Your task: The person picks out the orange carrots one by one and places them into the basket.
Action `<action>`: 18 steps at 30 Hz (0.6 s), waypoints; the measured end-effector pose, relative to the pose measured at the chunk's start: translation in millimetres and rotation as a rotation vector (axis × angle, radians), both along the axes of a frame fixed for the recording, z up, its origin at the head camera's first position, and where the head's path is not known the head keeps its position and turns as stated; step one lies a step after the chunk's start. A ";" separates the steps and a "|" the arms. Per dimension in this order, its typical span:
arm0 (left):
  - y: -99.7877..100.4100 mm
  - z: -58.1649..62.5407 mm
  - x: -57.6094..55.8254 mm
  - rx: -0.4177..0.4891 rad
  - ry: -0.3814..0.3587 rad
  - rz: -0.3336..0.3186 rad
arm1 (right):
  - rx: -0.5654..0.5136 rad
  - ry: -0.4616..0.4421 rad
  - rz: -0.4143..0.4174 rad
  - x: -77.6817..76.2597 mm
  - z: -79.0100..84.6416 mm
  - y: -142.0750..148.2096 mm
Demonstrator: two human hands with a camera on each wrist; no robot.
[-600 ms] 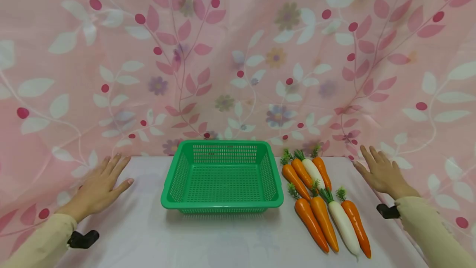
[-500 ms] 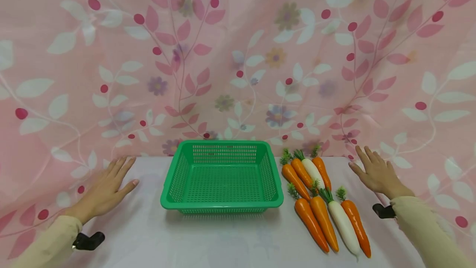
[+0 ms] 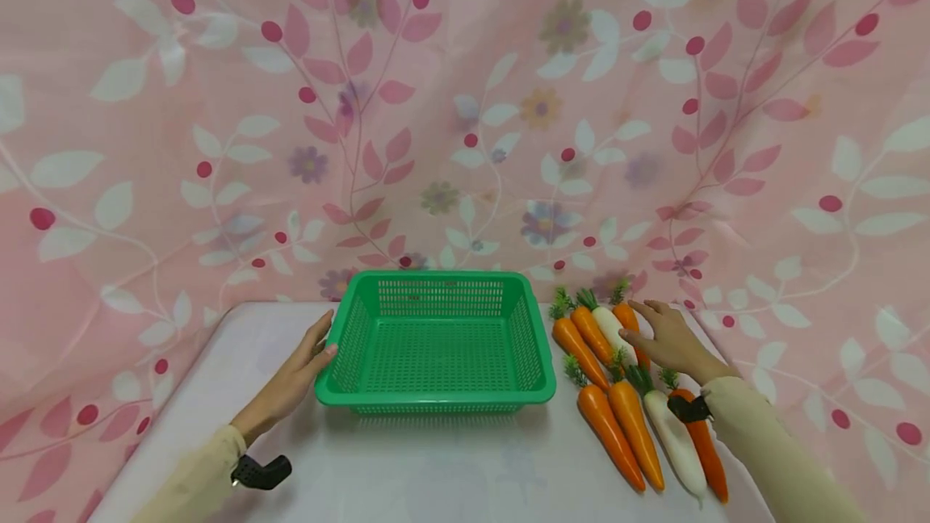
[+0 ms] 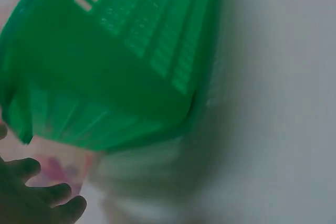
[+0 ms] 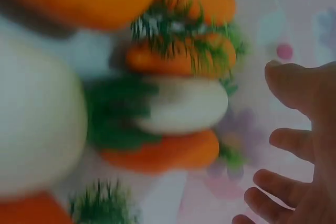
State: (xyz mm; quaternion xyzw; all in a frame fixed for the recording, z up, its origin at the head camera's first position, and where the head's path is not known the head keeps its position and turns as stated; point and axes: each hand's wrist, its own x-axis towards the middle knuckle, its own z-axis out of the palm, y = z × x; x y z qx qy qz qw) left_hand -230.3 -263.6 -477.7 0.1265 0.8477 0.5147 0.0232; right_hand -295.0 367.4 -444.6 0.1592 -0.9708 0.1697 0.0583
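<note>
A green plastic basket (image 3: 436, 399) stands mid-table with nothing in it. My left hand (image 3: 294, 378) is at its left side, fingers extended by the rim; whether they touch cannot be told. In the left wrist view those fingers (image 4: 60, 195) show below the basket wall (image 4: 100, 72). My right hand (image 3: 676, 341) hovers, fingers spread, beside the far row's right carrot (image 3: 626, 315) and white radish (image 3: 609, 324). It holds nothing in the right wrist view. A nearer row has orange carrots (image 3: 610, 438) and another white radish (image 3: 676, 446), partly under the right wrist.
A white-covered table (image 3: 450, 474) bears everything. Behind it hangs a pink floral cloth (image 3: 465, 103). Each wrist wears a black device, one on the left (image 3: 261, 472) and one on the right (image 3: 689, 407).
Both hands have moved inward from the table's sides. The left has gone right to the basket, and the right has gone left over the vegetables. Basket and vegetables stay put.
</note>
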 end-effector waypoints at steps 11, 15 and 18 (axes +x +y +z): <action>27.0 -26.5 -0.2 0.482 -0.047 -0.058 | -0.063 0.029 0.043 -16.5 -17.4 -54.3; 28.7 -34.1 0.0 0.525 -0.011 -0.045 | -0.027 -0.003 0.049 -19.0 -19.4 -65.6; 29.7 -37.0 0.1 0.532 0.002 -0.031 | 0.000 -0.040 0.047 -20.0 -20.4 -71.2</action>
